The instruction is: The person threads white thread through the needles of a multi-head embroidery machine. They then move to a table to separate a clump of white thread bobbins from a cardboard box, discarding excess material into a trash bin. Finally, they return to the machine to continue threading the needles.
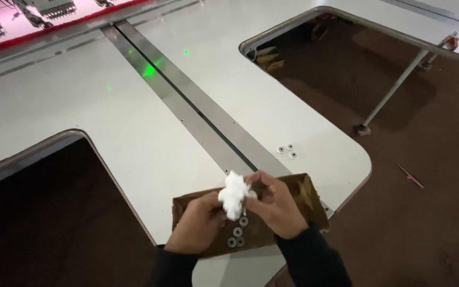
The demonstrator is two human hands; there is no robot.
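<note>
A broad white table (134, 117) with a metal rail (197, 106) down its middle filled the view. At its near edge lay a shallow brown tray (309, 199). Over it, both hands worked a white wad (233, 195): the left hand (197, 226) pinched it from below, the right hand (274, 204) pinched its top. The step looked like wiping or wrapping small parts. Bobbins (237, 234) lay in the tray just under the wad; three more (287, 151) sat on the table, well apart.
</note>
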